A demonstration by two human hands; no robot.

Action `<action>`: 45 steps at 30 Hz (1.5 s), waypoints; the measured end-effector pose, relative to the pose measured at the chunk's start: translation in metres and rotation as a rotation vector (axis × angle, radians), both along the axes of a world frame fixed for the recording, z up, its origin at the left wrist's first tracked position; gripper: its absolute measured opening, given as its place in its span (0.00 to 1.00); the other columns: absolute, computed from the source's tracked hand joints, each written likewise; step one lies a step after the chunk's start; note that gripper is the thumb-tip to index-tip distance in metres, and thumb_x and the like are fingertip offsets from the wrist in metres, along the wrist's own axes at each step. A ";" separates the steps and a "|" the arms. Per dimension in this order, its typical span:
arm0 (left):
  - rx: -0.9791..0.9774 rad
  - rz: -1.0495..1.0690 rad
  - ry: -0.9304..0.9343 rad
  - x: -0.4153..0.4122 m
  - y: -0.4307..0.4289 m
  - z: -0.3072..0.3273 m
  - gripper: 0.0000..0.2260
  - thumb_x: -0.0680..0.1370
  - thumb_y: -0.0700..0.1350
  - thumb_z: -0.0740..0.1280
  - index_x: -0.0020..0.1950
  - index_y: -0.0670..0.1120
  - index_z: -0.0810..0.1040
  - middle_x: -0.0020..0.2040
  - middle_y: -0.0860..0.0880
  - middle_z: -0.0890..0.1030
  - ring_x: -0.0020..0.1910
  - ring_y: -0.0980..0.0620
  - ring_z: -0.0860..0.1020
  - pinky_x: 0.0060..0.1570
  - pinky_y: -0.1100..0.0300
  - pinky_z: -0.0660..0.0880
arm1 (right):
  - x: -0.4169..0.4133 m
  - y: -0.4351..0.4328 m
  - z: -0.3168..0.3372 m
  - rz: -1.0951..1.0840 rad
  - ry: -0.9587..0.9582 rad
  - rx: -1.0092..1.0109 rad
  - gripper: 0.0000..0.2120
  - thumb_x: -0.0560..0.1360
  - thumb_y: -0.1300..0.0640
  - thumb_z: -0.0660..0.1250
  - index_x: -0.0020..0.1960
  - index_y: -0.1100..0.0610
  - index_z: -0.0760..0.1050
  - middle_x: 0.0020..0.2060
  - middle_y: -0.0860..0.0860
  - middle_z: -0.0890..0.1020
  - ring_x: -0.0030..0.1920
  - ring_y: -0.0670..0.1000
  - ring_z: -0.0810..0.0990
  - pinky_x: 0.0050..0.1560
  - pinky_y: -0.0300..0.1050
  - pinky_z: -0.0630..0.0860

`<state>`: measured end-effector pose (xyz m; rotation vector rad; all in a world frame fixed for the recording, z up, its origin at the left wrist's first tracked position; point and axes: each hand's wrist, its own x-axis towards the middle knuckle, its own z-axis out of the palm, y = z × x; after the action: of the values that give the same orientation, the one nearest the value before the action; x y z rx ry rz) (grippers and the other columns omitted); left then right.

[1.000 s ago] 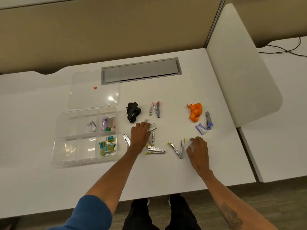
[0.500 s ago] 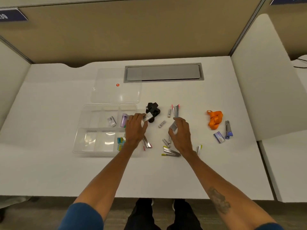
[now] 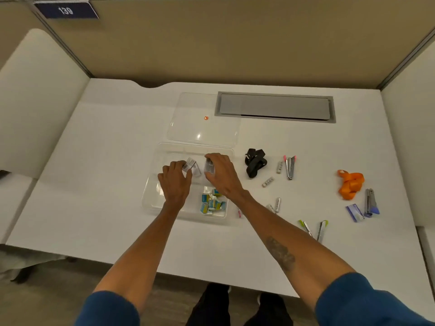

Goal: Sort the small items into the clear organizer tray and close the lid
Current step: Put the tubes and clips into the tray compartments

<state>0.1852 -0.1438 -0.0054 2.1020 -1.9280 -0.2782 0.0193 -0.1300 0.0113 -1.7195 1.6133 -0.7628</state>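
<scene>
The clear organizer tray (image 3: 150, 198) lies on the white desk, its clear lid (image 3: 202, 107) flat on the desk just behind it. Both my hands hover over the tray's back compartments. My left hand (image 3: 175, 182) pinches a small silver staple box (image 3: 189, 164). My right hand (image 3: 222, 175) pinches another small silver box (image 3: 209, 166). The front right compartment holds several small blue and yellow boxes (image 3: 211, 204). Loose to the right lie staple strips (image 3: 268, 181), a pink-tipped stapler (image 3: 290, 166), green-tipped staplers (image 3: 314, 228) and a black lanyard (image 3: 255, 162).
Further right lie an orange lanyard (image 3: 350, 185), a purple stapler (image 3: 370, 203) and a purple-white box (image 3: 355, 212). A grey cable hatch (image 3: 275, 107) sits in the desk at the back. White divider panels flank the desk; a beige partition stands behind.
Both hands carried small silver boxes left from the loose pile to above the tray's back compartments. The camera view shifted left with them.
</scene>
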 end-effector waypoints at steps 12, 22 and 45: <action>0.070 0.005 0.072 0.028 -0.019 -0.014 0.15 0.80 0.53 0.64 0.63 0.48 0.77 0.62 0.48 0.80 0.60 0.45 0.75 0.55 0.49 0.71 | 0.050 -0.027 -0.005 0.053 0.083 0.040 0.21 0.76 0.55 0.67 0.67 0.60 0.70 0.66 0.55 0.74 0.66 0.56 0.71 0.66 0.55 0.69; -0.026 -0.121 0.065 -0.029 0.018 -0.008 0.12 0.81 0.50 0.62 0.61 0.49 0.78 0.57 0.48 0.82 0.56 0.45 0.78 0.53 0.50 0.71 | -0.024 0.017 -0.009 -0.132 0.007 0.023 0.17 0.77 0.62 0.63 0.66 0.59 0.71 0.62 0.55 0.75 0.63 0.54 0.72 0.65 0.46 0.69; 0.346 -0.419 -0.134 -0.215 0.129 -0.023 0.12 0.78 0.52 0.63 0.56 0.47 0.75 0.51 0.46 0.83 0.54 0.45 0.76 0.55 0.50 0.65 | -0.156 0.124 -0.040 -0.368 0.247 0.536 0.13 0.77 0.54 0.65 0.58 0.59 0.73 0.53 0.59 0.82 0.52 0.60 0.80 0.54 0.53 0.77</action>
<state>-0.0302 -0.0144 -0.0281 1.9236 -2.5528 -0.6080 -0.1368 -0.0063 -0.0285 -1.1790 2.1039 -0.2358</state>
